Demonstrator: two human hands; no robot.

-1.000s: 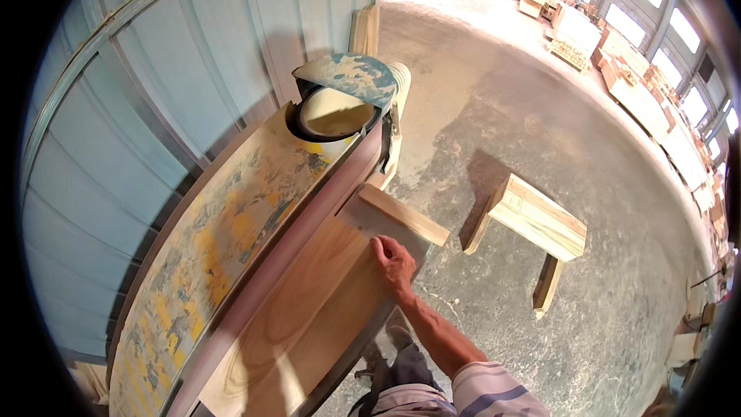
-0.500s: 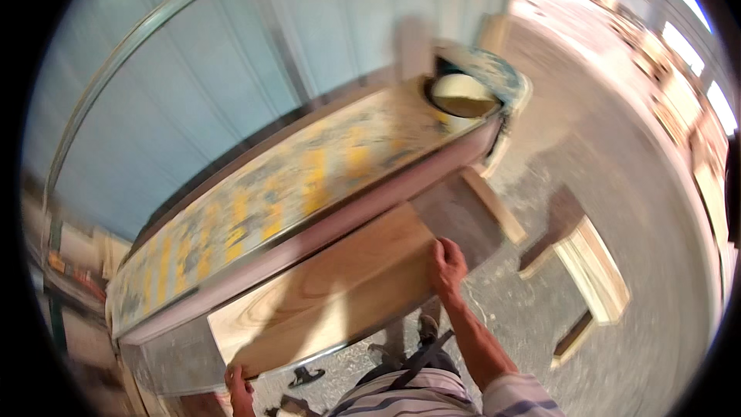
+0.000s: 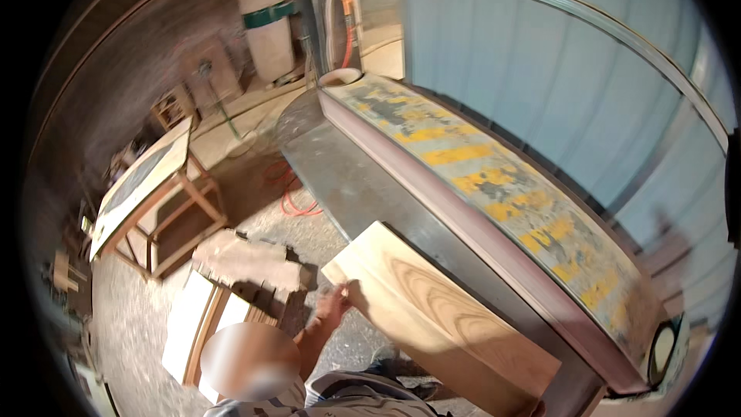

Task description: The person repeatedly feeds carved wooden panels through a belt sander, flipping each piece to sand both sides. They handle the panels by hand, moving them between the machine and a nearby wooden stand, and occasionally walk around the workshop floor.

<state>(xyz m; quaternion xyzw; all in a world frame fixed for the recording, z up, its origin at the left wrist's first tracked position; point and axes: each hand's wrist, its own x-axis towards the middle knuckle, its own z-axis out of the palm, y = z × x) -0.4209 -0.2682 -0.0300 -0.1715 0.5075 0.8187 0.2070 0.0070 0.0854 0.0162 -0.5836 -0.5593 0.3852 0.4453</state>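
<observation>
A long pale wooden board [image 3: 440,316] with strong grain lies on the steel table [image 3: 347,177] of a long belt sander. Its far edge runs along the brown sanding belt [image 3: 463,224]. The sander's top cover [image 3: 494,177] is worn blue and yellow. My left hand [image 3: 336,305] grips the board's near left corner, fingers curled over the end. My right hand is out of the picture; the board's right end runs off the lower edge.
A stack of wooden blocks [image 3: 247,259] sits on pale boards [image 3: 193,324] just left of my hand. A wooden frame table [image 3: 154,193] stands further left. An orange cable [image 3: 289,193] lies on the floor. A blue corrugated wall [image 3: 540,54] backs the sander.
The view has swung from the sander's right end to its left end. My right hand on the board's right corner has left the picture; my left hand now shows at the left corner.
</observation>
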